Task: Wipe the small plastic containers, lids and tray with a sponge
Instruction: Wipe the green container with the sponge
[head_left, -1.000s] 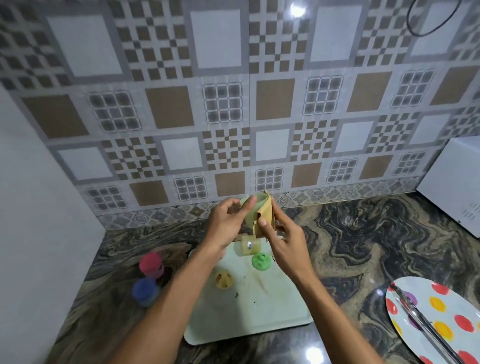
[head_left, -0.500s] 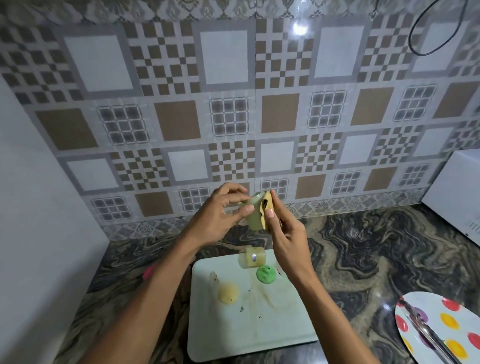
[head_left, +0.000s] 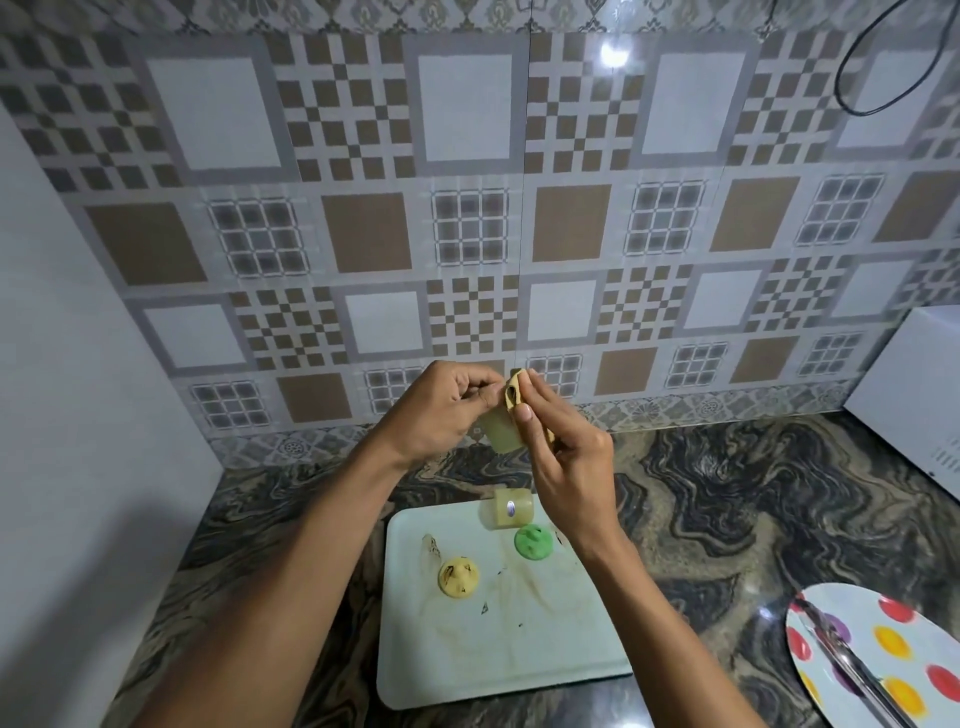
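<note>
My left hand (head_left: 441, 410) grips a small translucent container (head_left: 500, 432), raised above the counter in front of the tiled wall. My right hand (head_left: 563, 457) pinches a folded tan sponge (head_left: 513, 396) against the container's top. Below them lies a pale stained tray (head_left: 498, 660). On the tray stand another small translucent container (head_left: 511, 510), a green lid (head_left: 533, 541) and a yellow lid (head_left: 458, 578).
The counter is dark marbled stone (head_left: 727, 509). A white plate with coloured dots (head_left: 893, 649) carries metal tongs (head_left: 852, 670) at the right front. A white appliance (head_left: 914, 384) stands at the far right, a white wall (head_left: 78, 415) on the left.
The view has tilted up, so the pink and blue containers at the left have left the frame. My hands have turned the held container, and the sponge is now folded tighter against its top.
</note>
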